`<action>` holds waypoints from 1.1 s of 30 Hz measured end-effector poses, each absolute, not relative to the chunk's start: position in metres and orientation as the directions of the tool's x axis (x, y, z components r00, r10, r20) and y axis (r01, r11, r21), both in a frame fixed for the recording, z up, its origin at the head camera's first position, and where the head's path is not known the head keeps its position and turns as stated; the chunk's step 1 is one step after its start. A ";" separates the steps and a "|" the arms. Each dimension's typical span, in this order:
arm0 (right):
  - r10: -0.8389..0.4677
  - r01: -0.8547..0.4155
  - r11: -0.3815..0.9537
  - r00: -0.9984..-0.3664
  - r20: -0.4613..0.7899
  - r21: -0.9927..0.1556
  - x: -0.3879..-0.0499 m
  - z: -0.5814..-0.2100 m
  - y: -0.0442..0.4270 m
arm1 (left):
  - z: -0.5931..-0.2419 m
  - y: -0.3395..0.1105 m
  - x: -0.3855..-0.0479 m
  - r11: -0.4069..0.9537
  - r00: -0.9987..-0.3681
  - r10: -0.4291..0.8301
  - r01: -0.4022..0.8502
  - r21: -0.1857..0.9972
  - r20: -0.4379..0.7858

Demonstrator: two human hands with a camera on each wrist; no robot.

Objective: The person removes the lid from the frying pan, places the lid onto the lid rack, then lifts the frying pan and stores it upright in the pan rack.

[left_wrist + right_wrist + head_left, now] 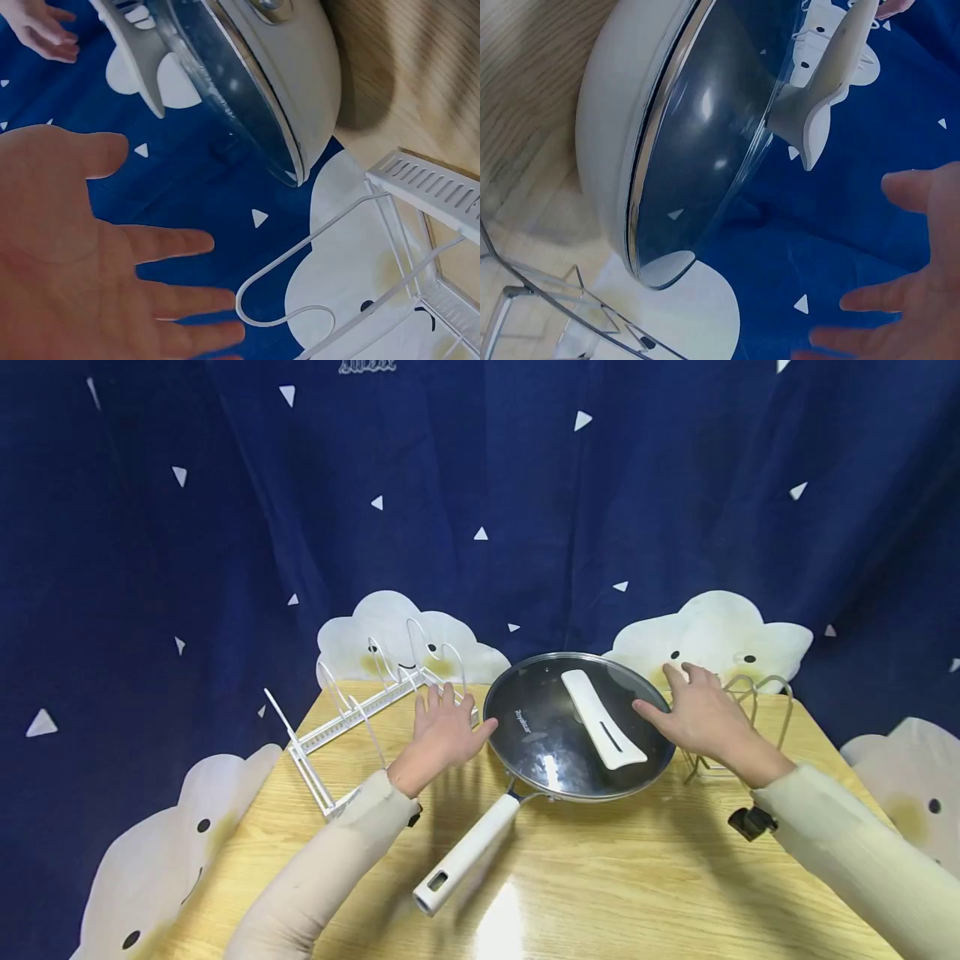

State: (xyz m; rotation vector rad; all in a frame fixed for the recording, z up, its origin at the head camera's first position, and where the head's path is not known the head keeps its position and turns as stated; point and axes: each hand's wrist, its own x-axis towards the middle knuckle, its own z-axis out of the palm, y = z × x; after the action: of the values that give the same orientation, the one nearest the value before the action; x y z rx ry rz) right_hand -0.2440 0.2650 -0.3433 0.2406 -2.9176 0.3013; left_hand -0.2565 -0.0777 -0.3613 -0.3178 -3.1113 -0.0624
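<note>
A pan (604, 127) with a pale outside and a long white handle (468, 852) sits on the table, its handle toward the front left. A glass lid (525, 693) with a metal rim covers it, topped by a white lid handle (603, 722). My left hand (442, 731) hovers with spread fingers left of the pan, holding nothing; the left wrist view shows its palm (52, 247). To the lid's right, my right hand (701, 710) is raised with fingers apart, also holding nothing. In the right wrist view, that hand (922, 300) is apart from the lid.
A white wire rack (367, 706) with upright loops stands at the table's back left, partly behind my left hand. Behind my right forearm is a smaller metal wire rack (783, 718). A dark blue curtain (525, 485) with white clouds hangs behind the wooden table (622, 893).
</note>
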 end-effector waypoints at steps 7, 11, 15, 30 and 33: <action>-0.166 -0.229 0.923 -0.962 0.215 -0.310 -0.242 -0.346 0.258 | -0.361 -0.089 -0.241 0.938 -0.940 0.322 0.333 0.097 0.117; -0.178 -0.242 0.909 -0.962 0.208 -0.341 -0.240 -0.349 0.256 | -0.367 -0.095 -0.233 0.909 -0.924 0.374 0.382 0.165 0.079; -0.193 -0.256 0.897 -0.960 0.202 -0.361 -0.238 -0.353 0.254 | -0.377 -0.100 -0.225 0.861 -0.897 0.442 0.426 0.277 0.006; -0.193 -0.130 0.745 -0.981 -0.025 -0.654 -0.231 -0.368 0.249 | -0.407 -0.095 -0.191 0.631 -0.744 0.542 0.052 0.774 -0.391; -0.195 -0.099 0.680 -0.980 -0.049 -0.726 -0.230 -0.371 0.248 | -0.408 -0.095 -0.187 0.598 -0.718 0.567 0.022 0.802 -0.403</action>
State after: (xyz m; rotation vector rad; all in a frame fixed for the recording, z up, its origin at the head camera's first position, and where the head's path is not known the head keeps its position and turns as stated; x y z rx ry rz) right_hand -0.2302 0.2475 -0.3708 0.2628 -2.9912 1.2806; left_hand -0.1872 -0.0954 -0.4081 -0.7168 -3.3573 -1.6663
